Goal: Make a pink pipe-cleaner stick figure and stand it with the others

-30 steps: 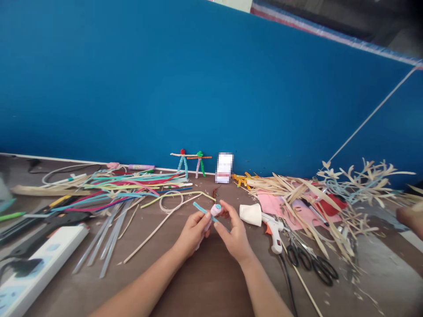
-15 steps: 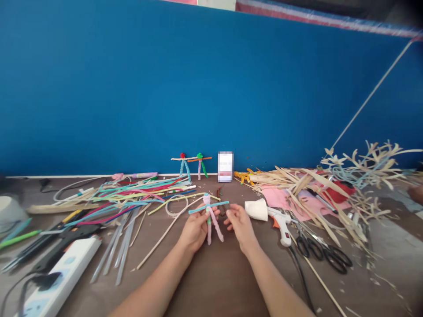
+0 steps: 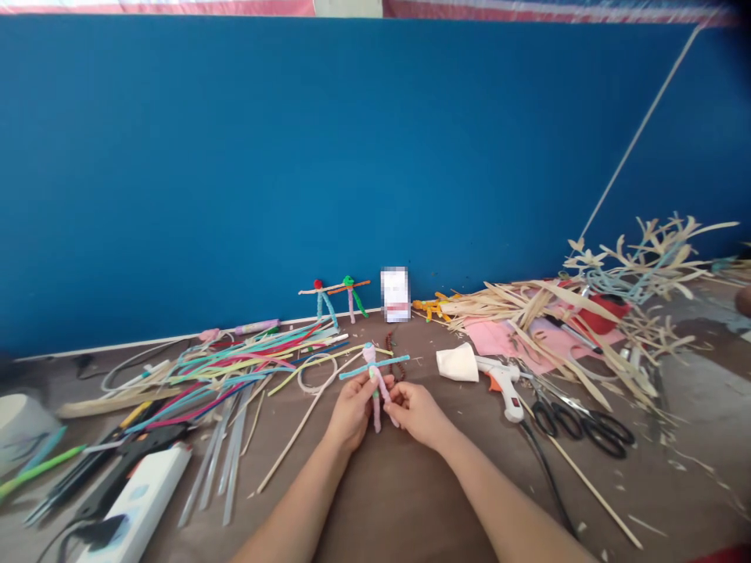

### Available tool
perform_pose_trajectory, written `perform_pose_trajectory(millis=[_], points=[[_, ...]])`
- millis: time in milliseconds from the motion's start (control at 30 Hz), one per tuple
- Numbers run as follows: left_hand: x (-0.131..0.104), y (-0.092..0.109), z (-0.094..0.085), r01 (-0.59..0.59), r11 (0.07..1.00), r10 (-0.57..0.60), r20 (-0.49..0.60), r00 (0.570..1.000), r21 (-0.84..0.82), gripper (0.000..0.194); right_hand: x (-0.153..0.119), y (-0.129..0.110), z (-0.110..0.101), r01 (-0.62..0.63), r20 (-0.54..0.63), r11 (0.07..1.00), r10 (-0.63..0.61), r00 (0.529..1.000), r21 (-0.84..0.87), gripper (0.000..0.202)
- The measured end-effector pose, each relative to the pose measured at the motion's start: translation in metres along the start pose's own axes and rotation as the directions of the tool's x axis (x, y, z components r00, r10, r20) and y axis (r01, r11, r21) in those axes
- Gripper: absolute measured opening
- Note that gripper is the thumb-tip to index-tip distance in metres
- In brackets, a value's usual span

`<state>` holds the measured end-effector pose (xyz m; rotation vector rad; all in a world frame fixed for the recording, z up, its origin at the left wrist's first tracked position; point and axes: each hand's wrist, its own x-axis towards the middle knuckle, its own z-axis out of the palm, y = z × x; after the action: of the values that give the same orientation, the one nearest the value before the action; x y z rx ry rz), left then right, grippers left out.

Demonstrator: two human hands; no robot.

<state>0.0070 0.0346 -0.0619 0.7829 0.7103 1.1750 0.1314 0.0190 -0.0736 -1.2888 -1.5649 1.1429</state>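
Note:
A small pipe-cleaner figure [image 3: 369,356] with a pale pink and blue head, straight light-blue arms and two twisted pink legs stands in front of me. My left hand [image 3: 352,408] pinches its body below the arms. My right hand [image 3: 414,410] closes its thumb and fingers on the figure's right-side leg. Against the blue wall lean two similar figures, a red-headed one [image 3: 318,291] and a green-headed one [image 3: 350,291]. Beyond my hands lies a dark red, beaded-looking strand [image 3: 389,342].
Left are loose pipe cleaners [image 3: 235,356], clear glue sticks [image 3: 214,461] and a white power strip [image 3: 141,500]. Right are a white glue gun [image 3: 504,383], a white paper cup [image 3: 458,363], black-handled scissors [image 3: 604,430] and dry strips [image 3: 510,309]. A blurred upright screen [image 3: 395,294] stands by the wall.
My right hand has moved left from beside the figure and now grips its leg. My left hand keeps its hold. The camera view has tilted slightly.

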Motion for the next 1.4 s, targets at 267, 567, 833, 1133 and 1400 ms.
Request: perform_pose_trajectory(millis=[267, 567, 833, 1133, 1400], points=[[0.002, -0.004, -0.002, -0.025, 0.999, 0.025, 0.0, 1.0, 0.032, 0.03, -0.003, 0.003, 0.0, 0.087, 0.118, 0.993, -0.076, 0.99, -0.085, 0.013], [-0.003, -0.006, 0.001, -0.021, 0.98, -0.001, 0.112, 0.994, 0.195, 0.034, -0.005, -0.008, 0.002, 0.013, 0.208, 0.997, -0.027, 0.978, 0.071, 0.021], [0.002, -0.008, -0.004, -0.041, 0.987, 0.038, 0.024, 0.999, 0.155, 0.028, -0.002, -0.01, 0.004, -0.081, 0.235, 0.984, 0.042, 0.971, 0.16, 0.014], [0.007, -0.004, -0.005, -0.06, 0.995, 0.06, 0.007, 0.998, 0.083, 0.029, -0.004, -0.018, 0.001, -0.12, 0.235, 0.983, 0.085, 0.968, 0.139, 0.017], [0.007, -0.004, -0.003, -0.029, 0.994, 0.028, 0.012, 1.0, 0.109, 0.031, -0.002, -0.013, 0.003, -0.15, 0.22, 0.97, 0.107, 0.97, 0.192, 0.01]])
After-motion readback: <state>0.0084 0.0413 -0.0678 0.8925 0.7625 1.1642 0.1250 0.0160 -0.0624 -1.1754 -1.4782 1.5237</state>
